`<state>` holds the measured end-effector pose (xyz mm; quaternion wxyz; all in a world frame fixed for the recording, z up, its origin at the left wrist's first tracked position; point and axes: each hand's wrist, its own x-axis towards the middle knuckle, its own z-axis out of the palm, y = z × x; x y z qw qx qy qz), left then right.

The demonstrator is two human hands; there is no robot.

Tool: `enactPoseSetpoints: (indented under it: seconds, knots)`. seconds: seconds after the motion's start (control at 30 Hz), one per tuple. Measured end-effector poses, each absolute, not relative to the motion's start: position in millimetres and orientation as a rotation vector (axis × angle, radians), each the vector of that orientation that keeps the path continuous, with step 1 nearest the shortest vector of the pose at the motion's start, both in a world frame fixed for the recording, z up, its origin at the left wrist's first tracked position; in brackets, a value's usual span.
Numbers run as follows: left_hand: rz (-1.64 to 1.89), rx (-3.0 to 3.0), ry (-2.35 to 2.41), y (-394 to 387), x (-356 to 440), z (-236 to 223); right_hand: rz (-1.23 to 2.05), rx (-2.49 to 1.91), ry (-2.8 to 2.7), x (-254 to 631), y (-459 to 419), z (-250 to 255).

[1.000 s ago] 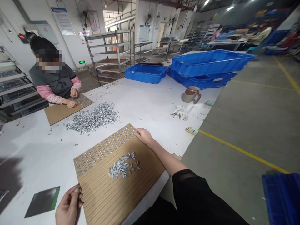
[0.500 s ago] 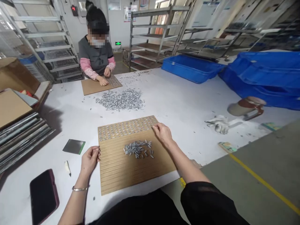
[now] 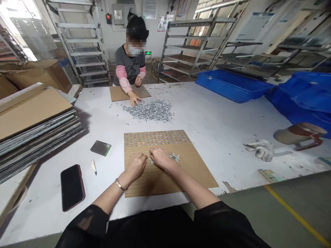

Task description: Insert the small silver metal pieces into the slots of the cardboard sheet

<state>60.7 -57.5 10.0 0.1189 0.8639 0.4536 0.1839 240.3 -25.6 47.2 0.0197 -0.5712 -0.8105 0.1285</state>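
A brown ridged board (image 3: 165, 186) lies flat on the white table. Rows of small silver leaf-shaped pieces (image 3: 156, 138) cover its far strip. Over the board's left part, my left hand (image 3: 136, 164) has its fingers closed; whatever they hold is too small to make out. Beside it, my right hand (image 3: 161, 158) is closed in a pinch, with a few silver pieces just under its fingertips. A small loose heap of pieces (image 3: 174, 157) shows past the right wrist, and the rest of the heap is hidden by that hand.
A big pile of silver pieces (image 3: 151, 111) lies beyond the board, where a co-worker's hand (image 3: 134, 99) reaches. At left are a phone (image 3: 72, 187), a small knife (image 3: 93, 167), a dark block (image 3: 100, 147) and stacked boards (image 3: 38, 113). Gloves (image 3: 260, 150) and a mug (image 3: 298, 134) stand right.
Both my hands have left the board's side edges and come together over its middle. The view has swung left. The co-worker's hand has moved from their board to the big pile.
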Motion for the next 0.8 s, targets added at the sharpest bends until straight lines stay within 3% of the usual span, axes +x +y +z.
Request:
enactPoseSetpoints:
  seconds: [0.43, 0.67, 0.8]
  knots:
    - [0.418, 2.617, 1.314, -41, 93, 4, 0.66, -1.716, -2.045, 283, -15, 25]
    - [0.6, 2.48, 1.416, -52, 49, 4, 0.698, -1.449, -2.093, 237, -25, 21]
    - [0.963, 2.067, 1.482, -50, 5, 5, 0.635, -1.391, -2.193, 200, -29, 12]
